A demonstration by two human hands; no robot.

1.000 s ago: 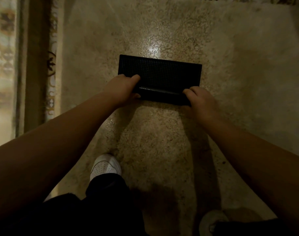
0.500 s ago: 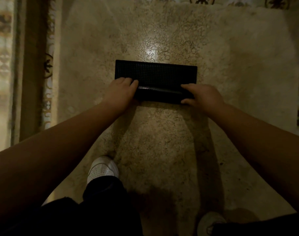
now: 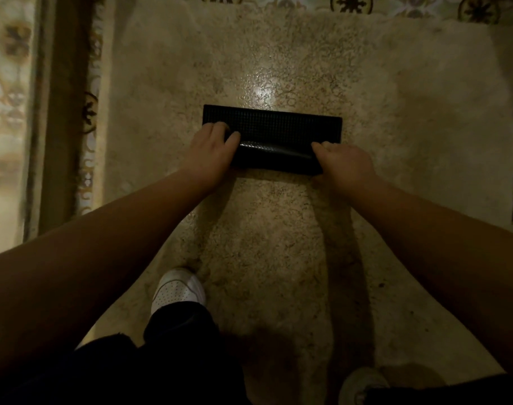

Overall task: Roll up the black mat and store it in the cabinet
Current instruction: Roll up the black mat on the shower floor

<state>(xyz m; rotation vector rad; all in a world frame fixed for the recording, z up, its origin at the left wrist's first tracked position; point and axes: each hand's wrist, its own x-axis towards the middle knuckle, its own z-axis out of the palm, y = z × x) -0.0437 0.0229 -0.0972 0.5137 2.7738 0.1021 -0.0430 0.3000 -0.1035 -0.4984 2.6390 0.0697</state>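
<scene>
Between left hand and right hand, black mat.

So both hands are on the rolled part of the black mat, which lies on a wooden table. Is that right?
Not quite. The head view shows the black mat on a speckled stone floor, not a table; a white shoe stands on the same surface. The left hand and right hand are indeed on the rolled part.
</scene>
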